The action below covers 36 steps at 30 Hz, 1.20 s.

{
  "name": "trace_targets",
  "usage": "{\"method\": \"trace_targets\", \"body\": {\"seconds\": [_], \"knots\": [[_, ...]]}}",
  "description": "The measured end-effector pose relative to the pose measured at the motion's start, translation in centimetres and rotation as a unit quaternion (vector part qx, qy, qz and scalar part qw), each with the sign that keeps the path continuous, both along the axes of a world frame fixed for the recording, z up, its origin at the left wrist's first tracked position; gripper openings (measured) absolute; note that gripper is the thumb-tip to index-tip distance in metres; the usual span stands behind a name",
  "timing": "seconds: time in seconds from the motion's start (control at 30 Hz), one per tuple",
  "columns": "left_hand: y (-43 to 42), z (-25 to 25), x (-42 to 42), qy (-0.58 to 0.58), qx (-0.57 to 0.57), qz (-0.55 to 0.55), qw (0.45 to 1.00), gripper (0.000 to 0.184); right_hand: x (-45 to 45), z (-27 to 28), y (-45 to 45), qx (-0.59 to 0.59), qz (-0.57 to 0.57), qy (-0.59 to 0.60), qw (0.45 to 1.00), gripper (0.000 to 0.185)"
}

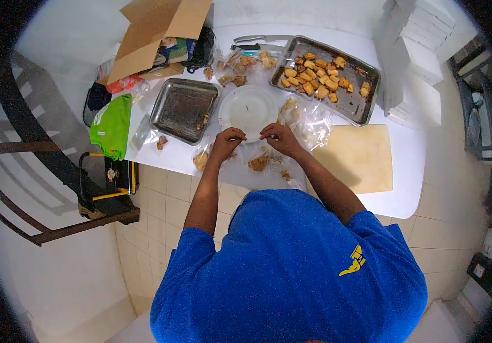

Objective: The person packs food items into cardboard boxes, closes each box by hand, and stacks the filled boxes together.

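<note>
Over the near rim of a round white plate (pixel 249 103), my left hand (pixel 228 143) and my right hand (pixel 281 140) face each other with a small gap between them. Each has its fingers curled in a pinch; whatever they pinch is too small or too clear to make out. A small dark mark shows in the middle of the plate. Below the hands lies clear plastic with browned food pieces (pixel 258 163) in it. Close to my right hand, a clear plastic bag (pixel 311 123) rests on the table.
Left of the plate sits a dark baking tray (pixel 186 108); behind right, another tray holds several golden pastry pieces (pixel 317 74). Knives (pixel 257 47) lie at the back. A cutting board (pixel 360 160), white boxes (pixel 414 80), a cardboard box (pixel 154 40) and a green bag (pixel 111 127) surround the workspace.
</note>
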<state>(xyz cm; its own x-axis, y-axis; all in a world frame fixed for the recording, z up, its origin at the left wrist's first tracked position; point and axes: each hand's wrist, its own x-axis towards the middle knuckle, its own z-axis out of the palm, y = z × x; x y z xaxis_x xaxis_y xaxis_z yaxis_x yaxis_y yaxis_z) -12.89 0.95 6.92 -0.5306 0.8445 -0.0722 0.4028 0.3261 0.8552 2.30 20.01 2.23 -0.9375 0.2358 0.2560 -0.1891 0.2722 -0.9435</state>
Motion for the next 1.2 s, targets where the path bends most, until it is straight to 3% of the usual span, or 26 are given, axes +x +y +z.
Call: {"method": "trace_targets", "body": {"seconds": [0.17,0.27,0.37,0.63,0.77,0.87,0.9,0.93,0.97,1.0,1.03,1.07,1.1,1.13,1.17,1.2], "knots": [[-0.3,1.7,1.2,-0.068,-0.035,0.026,0.997,0.018,0.0,1.2,-0.6,-0.078,-0.025,-0.016,0.997,0.016],[-0.2,2.8,1.8,-0.045,-0.063,0.023,0.997,0.014,-0.2,3.6,-1.0,-0.076,-0.041,-0.144,0.986,0.020],[0.0,3.9,2.1,0.004,-0.062,0.013,0.998,0.012,-0.6,1.6,-0.4,0.015,0.032,-0.139,0.990,0.022],[2.5,6.8,3.3,0.035,-0.184,0.039,0.982,0.023,-0.8,2.2,-1.1,0.031,0.047,-0.095,0.994,0.017],[1.6,3.8,2.1,0.152,-0.127,-0.043,0.979,0.021,0.8,4.0,0.7,0.032,0.021,-0.076,0.996,0.014],[0.6,4.1,3.3,0.189,-0.144,-0.067,0.969,0.024,4.2,7.8,6.3,0.052,-0.082,-0.037,0.995,0.015],[0.3,4.6,4.0,0.195,-0.175,-0.068,0.963,0.026,5.9,10.5,9.3,0.022,-0.094,-0.105,0.990,0.015],[0.0,4.4,4.6,0.200,-0.141,-0.052,0.968,0.026,7.5,10.0,12.9,0.079,-0.138,0.070,0.985,0.009],[-0.3,4.2,5.1,0.203,-0.108,-0.035,0.972,0.026,9.3,13.0,16.3,0.152,-0.222,0.036,0.962,0.008],[-0.5,4.1,5.6,0.212,-0.122,-0.037,0.969,0.025,11.4,13.0,21.2,0.093,-0.244,-0.006,0.965,0.011],[-0.7,4.0,5.9,0.220,-0.136,-0.037,0.965,0.024,13.1,13.7,25.7,0.113,-0.333,-0.023,0.936,0.016],[-0.9,3.5,6.2,0.222,-0.127,-0.025,0.966,0.022,14.6,14.4,30.3,0.081,-0.375,0.058,0.922,0.018],[-1.3,2.9,6.6,0.224,-0.121,-0.011,0.967,0.021,16.5,16.3,34.1,0.138,-0.428,0.051,0.892,0.021],[-1.6,2.4,7.1,0.225,-0.116,0.005,0.967,0.020,17.9,18.2,36.9,0.237,-0.515,-0.045,0.823,0.026],[-1.6,2.4,7.7,0.204,-0.122,0.025,0.971,0.018,18.9,18.6,39.7,0.229,-0.553,-0.058,0.799,0.035],[-1.6,2.6,8.3,0.184,-0.129,0.045,0.973,0.016,20.7,15.2,46.0,0.266,-0.577,-0.085,0.767,0.057]]}}
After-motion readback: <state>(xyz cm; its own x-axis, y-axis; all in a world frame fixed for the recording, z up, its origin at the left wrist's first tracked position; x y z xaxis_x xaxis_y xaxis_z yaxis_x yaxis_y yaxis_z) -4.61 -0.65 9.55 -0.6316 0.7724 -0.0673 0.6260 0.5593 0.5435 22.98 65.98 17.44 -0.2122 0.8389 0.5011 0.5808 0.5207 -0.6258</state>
